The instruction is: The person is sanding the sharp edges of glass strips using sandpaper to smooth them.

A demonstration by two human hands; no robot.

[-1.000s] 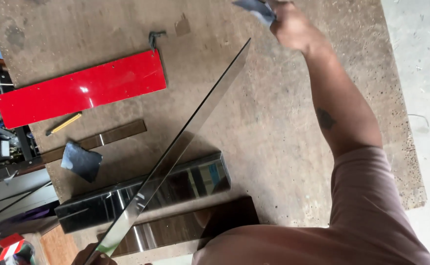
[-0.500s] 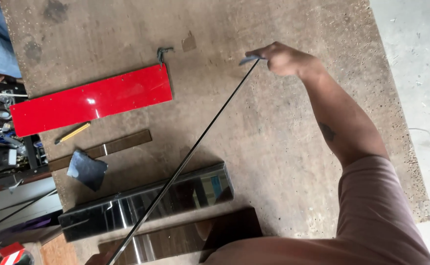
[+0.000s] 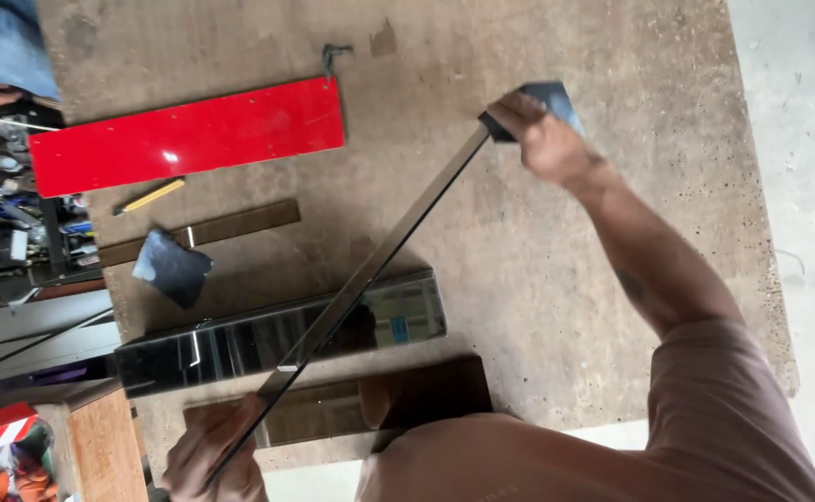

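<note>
— One long strip of mirror glass (image 3: 370, 270) is what both hands are on, held edge-up so it shows as a thin dark line slanting over the workbench (image 3: 565, 307).

— Who holds which end?

— Right hand (image 3: 547, 139) at the far end, fingers closed around a small dark-blue pad (image 3: 542, 102) pressed against the strip's tip. Left hand (image 3: 212, 455) at the near end, low in the view, fingers curled around the strip's lower end.

— And what lies beneath it?

— Right under the middle of the strip, between the two hands, a wide mirror piece (image 3: 240, 339) lies flat on the bench. Just past the left hand's fingers, a darker panel (image 3: 407, 400) lies alongside that mirror piece, nearer the person's body.

— Further out?

— Beyond the strip, away from the right-hand fingers, a glossy red board (image 3: 189, 135) lies flat. A yellow pencil (image 3: 150, 196) sits just below it, then a thin brown slat (image 3: 203, 231), and a second dark pad (image 3: 171, 268) touching that slat's end. Something small and dark (image 3: 333, 56) rests at the red board's top corner — too small to tell what.

— Anyone else about?

— A part of another person (image 3: 3, 56) shows at the top corner, well apart from both hands. Cluttered shelving (image 3: 17, 242) lines that same side of the bench.
</note>
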